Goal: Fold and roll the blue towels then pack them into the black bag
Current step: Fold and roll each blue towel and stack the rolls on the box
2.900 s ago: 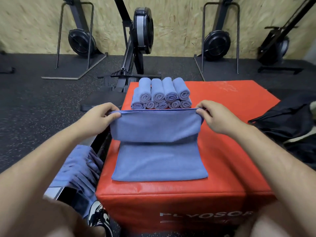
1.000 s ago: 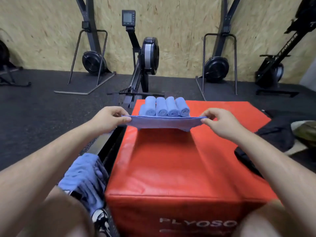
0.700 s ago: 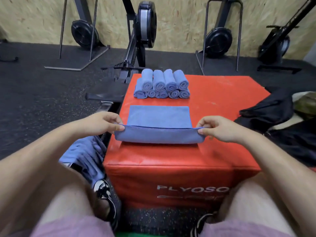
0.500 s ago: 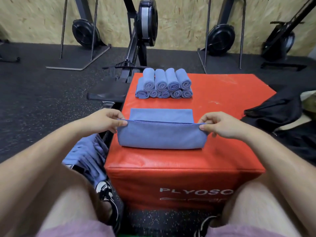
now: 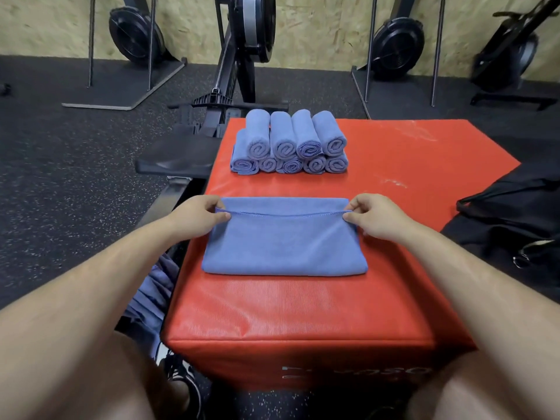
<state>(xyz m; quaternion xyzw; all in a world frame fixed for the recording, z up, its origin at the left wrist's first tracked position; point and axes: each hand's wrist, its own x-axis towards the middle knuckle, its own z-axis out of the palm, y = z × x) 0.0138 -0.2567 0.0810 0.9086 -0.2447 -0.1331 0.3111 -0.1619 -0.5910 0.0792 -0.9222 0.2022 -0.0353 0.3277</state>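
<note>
A folded blue towel lies flat on the red plyo box, its stitched upper edge folded over toward the far side. My left hand pinches the towel's far left corner. My right hand pinches the far right corner. Several rolled blue towels are stacked in two layers at the far side of the box. The black bag lies on the floor to the right of the box.
More loose blue towels hang at the box's left side by my knee. A rowing machine with its black seat stands just beyond the box. Other gym machines line the wooden wall.
Both hands lifted the towel off the box, laid it back down, then folded its near edge away from me over the rest. The fold now lies nearly flat.
</note>
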